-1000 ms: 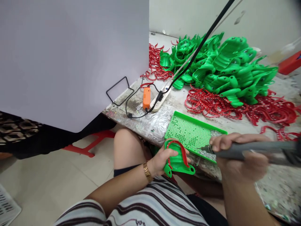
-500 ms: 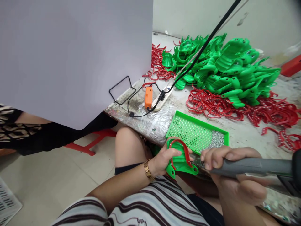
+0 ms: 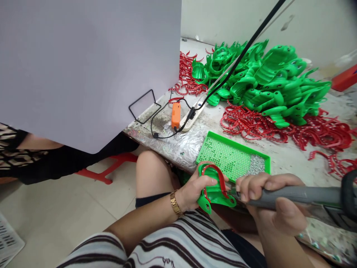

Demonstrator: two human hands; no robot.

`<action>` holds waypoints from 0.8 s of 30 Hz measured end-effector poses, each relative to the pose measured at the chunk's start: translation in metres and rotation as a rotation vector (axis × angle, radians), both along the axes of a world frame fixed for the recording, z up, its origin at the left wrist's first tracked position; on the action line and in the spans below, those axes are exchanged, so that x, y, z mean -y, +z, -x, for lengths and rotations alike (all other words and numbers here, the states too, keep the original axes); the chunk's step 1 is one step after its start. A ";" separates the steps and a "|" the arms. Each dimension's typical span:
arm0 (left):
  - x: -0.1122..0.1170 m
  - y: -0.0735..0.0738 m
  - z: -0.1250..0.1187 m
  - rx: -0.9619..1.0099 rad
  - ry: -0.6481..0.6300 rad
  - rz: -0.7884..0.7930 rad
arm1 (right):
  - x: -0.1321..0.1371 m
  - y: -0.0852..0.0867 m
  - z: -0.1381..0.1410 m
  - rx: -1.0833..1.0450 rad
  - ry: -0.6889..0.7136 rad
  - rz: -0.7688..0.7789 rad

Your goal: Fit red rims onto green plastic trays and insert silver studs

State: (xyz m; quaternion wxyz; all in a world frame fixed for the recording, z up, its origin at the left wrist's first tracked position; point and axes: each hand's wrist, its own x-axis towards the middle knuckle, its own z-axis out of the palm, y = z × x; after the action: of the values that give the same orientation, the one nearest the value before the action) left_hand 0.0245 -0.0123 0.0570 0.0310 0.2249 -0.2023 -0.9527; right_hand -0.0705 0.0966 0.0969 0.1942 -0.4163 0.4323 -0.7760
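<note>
**Tool tip (image 3: 231,192) now at the red strip (image 3: 219,175)**

Main change: the right hand (image 3: 267,197) had carried the grey pen-shaped tool (image 3: 295,197) off the green tray (image 3: 237,146) and across to the piece in the other hand. A second ago the tip was over the tray's corner; in this frame it sat at the lower end of the red strip, just beside or touching it, too small to tell which. So the work had shifted from tray to held piece.

The right hand's fingers were closed round the tool's shaft. The left hand (image 3: 192,191) was clamped on the green plastic piece (image 3: 216,201), with the red strip lying along its curved edge. The piece sat just in front of the tray's near corner, above the person's lap. The hands were close, not touching.

The tray held rows of silver studs (image 3: 225,156), with a loose patch of them (image 3: 256,165) at its right end. Behind the tray lay a tangle of red strips (image 3: 256,128), and further back a heap of green plastic pieces (image 3: 267,78). To the tray's left sat a white power strip (image 3: 192,117).
</note>
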 end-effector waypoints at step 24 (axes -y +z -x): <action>0.005 -0.035 -0.008 -0.130 -0.084 0.066 | 0.032 -0.068 0.056 -0.012 -0.338 -0.043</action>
State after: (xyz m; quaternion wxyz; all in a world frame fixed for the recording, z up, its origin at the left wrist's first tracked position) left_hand 0.0326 -0.0177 0.0219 0.0114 0.1528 -0.2406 -0.9585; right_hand -0.1268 0.0649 0.0287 0.0670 -0.3379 0.5138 -0.7857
